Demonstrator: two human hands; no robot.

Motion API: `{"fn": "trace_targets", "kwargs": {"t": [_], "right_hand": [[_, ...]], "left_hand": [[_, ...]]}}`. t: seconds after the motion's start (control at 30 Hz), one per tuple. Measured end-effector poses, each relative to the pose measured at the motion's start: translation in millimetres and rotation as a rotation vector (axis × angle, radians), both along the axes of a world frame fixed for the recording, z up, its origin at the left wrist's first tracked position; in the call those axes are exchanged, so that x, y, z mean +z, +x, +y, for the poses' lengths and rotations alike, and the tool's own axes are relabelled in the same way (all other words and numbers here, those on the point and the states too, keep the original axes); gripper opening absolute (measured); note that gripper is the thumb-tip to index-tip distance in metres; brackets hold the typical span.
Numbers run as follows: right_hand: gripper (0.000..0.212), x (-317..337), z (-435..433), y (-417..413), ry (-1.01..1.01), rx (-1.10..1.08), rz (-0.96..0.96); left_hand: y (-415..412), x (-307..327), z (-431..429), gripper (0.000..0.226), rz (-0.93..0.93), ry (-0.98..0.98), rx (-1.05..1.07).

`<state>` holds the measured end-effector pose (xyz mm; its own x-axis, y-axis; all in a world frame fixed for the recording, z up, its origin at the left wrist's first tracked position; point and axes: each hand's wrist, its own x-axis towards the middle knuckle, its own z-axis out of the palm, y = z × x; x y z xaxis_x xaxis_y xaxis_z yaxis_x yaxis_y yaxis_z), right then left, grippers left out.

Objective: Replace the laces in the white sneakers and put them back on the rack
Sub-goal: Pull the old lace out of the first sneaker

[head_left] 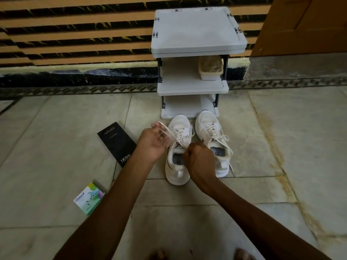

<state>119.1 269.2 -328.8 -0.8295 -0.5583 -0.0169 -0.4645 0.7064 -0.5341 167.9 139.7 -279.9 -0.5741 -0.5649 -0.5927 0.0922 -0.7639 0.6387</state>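
Evidently mid-lacing, the left hand [153, 142] pinched the lace [169, 130], drawn out toward ten o'clock from the sneaker [177, 173] standing on the floor [187, 212] at six o'clock of the rack [197, 30]. The right hand [200, 158] gripped the lace at the tongue [179, 147], fingers curled. Pulling both ends evenly would likely seat the crossings snugly.

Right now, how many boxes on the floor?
2. The black vivo box lies just left of the sneakers; the Odonil box lies nearer the camera, left of the left forearm. That forearm may hide more.
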Motion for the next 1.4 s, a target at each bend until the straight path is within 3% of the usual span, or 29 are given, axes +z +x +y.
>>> {"fn": "trace_targets", "kwargs": {"t": [0.07,0.13,0.17,0.27,0.3,0.4,0.47,0.53,0.57,0.63,0.7,0.77,0.8,0.83,0.87,0.9,0.97,1.0,1.03,1.1,1.13,1.2,1.23,1.33,1.4], "right_hand": [[0.013,-3,-3,3,0.006,0.022,0.014],[0.012,-6,-5,4,-0.011,0.021,0.018],[0.012,-7,-4,3,-0.019,0.016,0.02],[0.011,-9,-4,2,-0.049,0.012,0.011],[0.011,-8,-4,3,-0.057,0.014,0.008],[0.012,-9,-5,2,-0.078,0.028,0.004],[0.01,-9,-5,2,-0.085,0.033,0.012],[0.009,-10,-4,1,-0.078,0.029,0.012],[0.009,-9,-3,1,-0.071,0.025,0.011],[0.009,-8,-3,1,-0.057,0.027,0.022],[0.011,-7,-4,1,-0.051,0.038,0.024],[0.011,-7,-4,0,-0.048,0.043,0.017],[0.01,-7,-4,0,-0.05,0.045,0.009],[0.009,-7,-3,0,-0.059,0.049,0.001],[0.008,-7,-2,0,-0.07,0.053,0.001],[0.008,-7,-2,0,-0.075,0.058,0.005],[0.012,-6,-1,0,-0.064,0.053,0.006],[0.014,-6,-1,0,-0.061,0.043,-0.002],[0.015,-6,-1,1,-0.062,0.032,-0.007],[0.015,-7,-1,2,-0.074,0.011,0.01],[0.015,-7,-1,3,-0.078,0.006,0.018],[0.017,-8,-2,2,-0.061,0.003,0.011],[0.019,-7,-3,2,-0.048,0.004,0.005],[0.019,-5,-2,1,-0.039,0.021,0.014],[0.018,-3,-1,0,-0.029,0.045,0.035]], "left_hand": [[7,-6,-1,0.024,0.098,0.032,0.035],[9,-11,2,0.025,0.121,-0.138,-0.098],[7,-14,2,0.025,0.053,-0.343,-0.216],[4,-30,-10,0.016,-0.381,-1.364,-0.576],[3,-33,-12,0.015,-0.49,-1.624,-0.698],[-7,-35,-1,0.023,-0.916,-2.049,-1.134],[-13,-35,7,0.025,-1.021,-2.108,-1.239],[-10,-30,5,0.012,-0.874,-1.981,-1.095],[-6,-24,1,0.004,-0.724,-1.787,-0.922],[6,-17,-4,0.024,-0.371,-1.096,-0.47],[13,-14,-5,0.028,-0.101,-0.446,-0.159],[15,-20,-5,0.022,0.111,-0.08,-0.048],[17,-24,-5,0.019,0.201,0.001,-0.037],[17,-26,-4,0.018,0.245,0.011,-0.051],[17,-29,-5,0.019,0.19,-0.104,-0.1],[15,-31,-7,0.021,0.038,-0.362,-0.196],[11,-37,-11,0.018,-0.345,-1.106,-0.474],[10,-40,-12,0.014,-0.408,-1.403,-0.581],[8,-44,-13,0.009,-0.41,-1.623,-0.686],[6,-57,-13,0.024,-0.427,-2.021,-0.905],[4,-62,-14,0.029,-0.494,-2.115,-1.017],[4,-66,-16,0.032,-0.649,-2.188,-1.171],[5,-67,-16,0.031,-0.621,-2.182,-1.181],[17,-64,-9,0.017,-0.379,-1.854,-0.73],[20,-59,-9,0.012,-0.485,-1.607,-0.452]]}}
